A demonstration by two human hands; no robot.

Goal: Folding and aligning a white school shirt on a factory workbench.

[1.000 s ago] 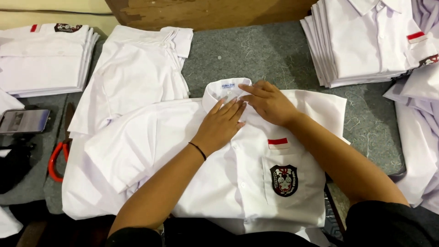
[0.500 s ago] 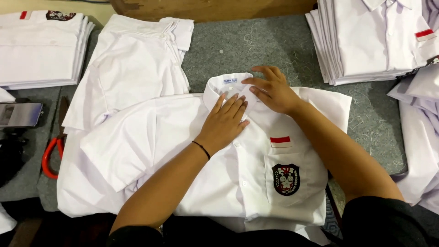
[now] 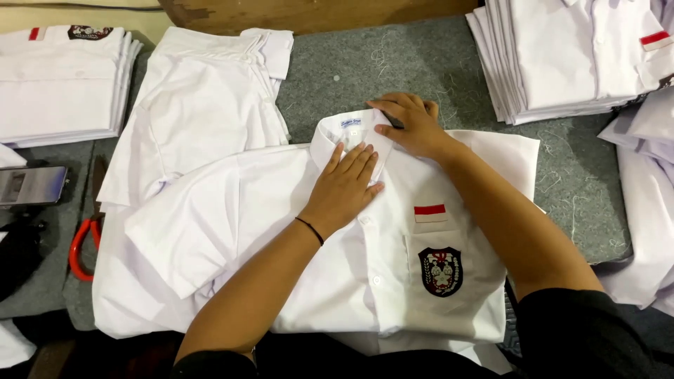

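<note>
A white short-sleeved shirt (image 3: 232,238) lies face up on the grey felt table (image 3: 393,67), with a red-and-white patch and a dark crest badge (image 3: 440,271) on its chest pocket. My left hand (image 3: 345,188) presses flat on the shirt front just below the collar (image 3: 349,130), fingers spread; a thin black band circles that wrist. My right hand (image 3: 411,126) rests on the right side of the collar, its fingers curled over the collar edge.
Another white shirt (image 3: 203,105) lies spread at the back left. Stacks of folded white shirts stand at the far left (image 3: 63,84) and back right (image 3: 569,56). Red-handled scissors (image 3: 83,242) and a small dark device (image 3: 31,186) lie at the left.
My left hand has slid slightly down the shirt front and flattened. My right hand has moved up onto the right collar edge. The view has shifted a little.
</note>
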